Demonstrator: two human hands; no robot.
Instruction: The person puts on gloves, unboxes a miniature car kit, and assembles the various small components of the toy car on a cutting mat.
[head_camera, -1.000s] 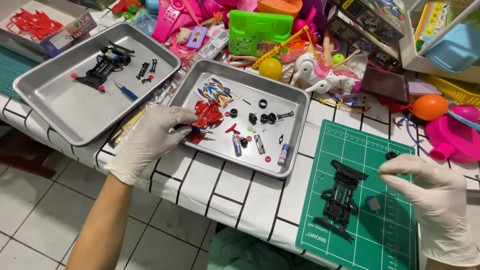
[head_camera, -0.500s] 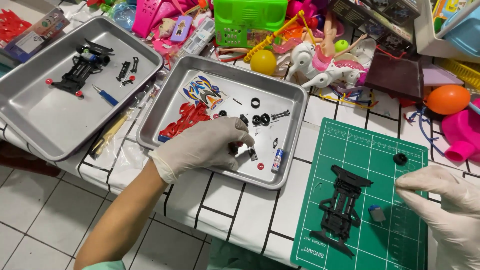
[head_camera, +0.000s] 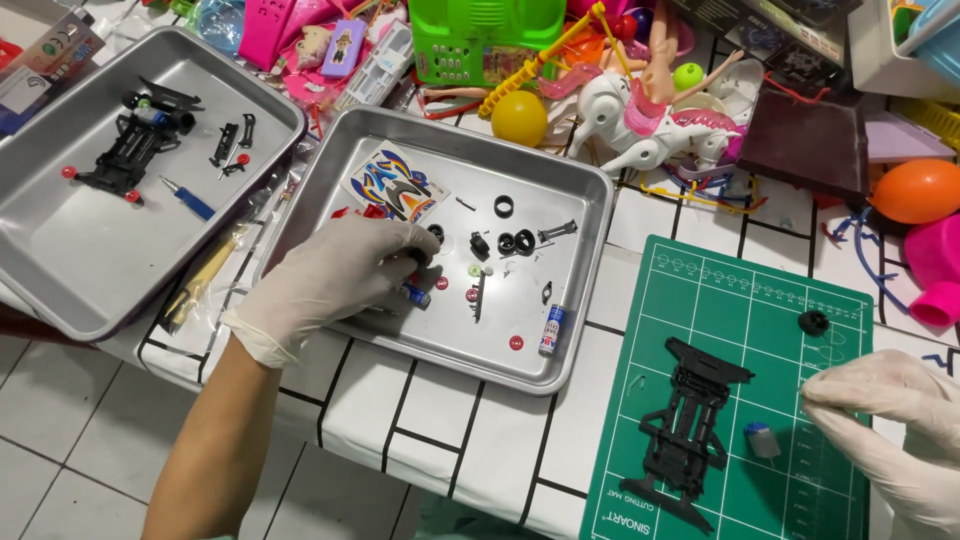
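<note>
I saw the left hand (head_camera: 335, 280), gloved in white, lying palm down in the middle tray (head_camera: 575, 300) at the centre of the frame, its fingers curled over small parts near a blue-ended battery (head_camera: 415, 294); whether it pinched anything I could not tell, as the glove hid the fingertips. Just right of it in the tray lay black tyres (head_camera: 515, 241), a black ring (head_camera: 504, 206), a small tube (head_camera: 551, 330) and a red disc (head_camera: 516, 343), with a sticker sheet (head_camera: 395, 186) above the knuckles. The right hand (head_camera: 885, 430) rested at the lower right edge, fingers loosely together and holding nothing that I could see, on a green cutting mat (head_camera: 740, 300). On that mat lay the black car chassis (head_camera: 690, 425), a small grey block (head_camera: 762, 440) just beside it and a black wheel (head_camera: 813, 322) above the hand. A second tray (head_camera: 60, 290) in the upper left held another chassis (head_camera: 135, 150) and a blue screwdriver (head_camera: 190, 200). Toys crowded the top of the frame: a yellow ball (head_camera: 519, 118), a white toy horse (head_camera: 640, 115) and an orange balloon (head_camera: 915, 190).

Compared with half a second earlier, the left hand had shifted a little to the left within the tray, while the right had stayed by the mat's edge.
</note>
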